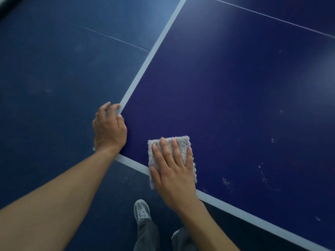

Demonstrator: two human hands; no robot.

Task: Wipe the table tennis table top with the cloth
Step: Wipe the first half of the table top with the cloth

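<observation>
1. The table top (pixel 226 96) was dark blue with a white border line (pixel 145 62) along its side and near edges; one corner lay at lower left of the view.
2. The cloth (pixel 181 142), grey and nubbly, lay flat on the table top just beside that corner, its near end across the border line.
3. The right hand (pixel 174 171) pressed down on the cloth, palm flat, fingers straight and slightly spread, not curled round it.
4. The left hand (pixel 109 129) held the table's side edge at the corner, fingers curled over the border line and the thumb lying on the top.
5. The two hands were near each other but apart.
6. White specks (pixel 226 182) were noted on the top to the right of the cloth.
7. Below the table edge: blue floor (pixel 54 69), a grey shoe (pixel 142 211), and grey trousers (pixel 146 236).
</observation>
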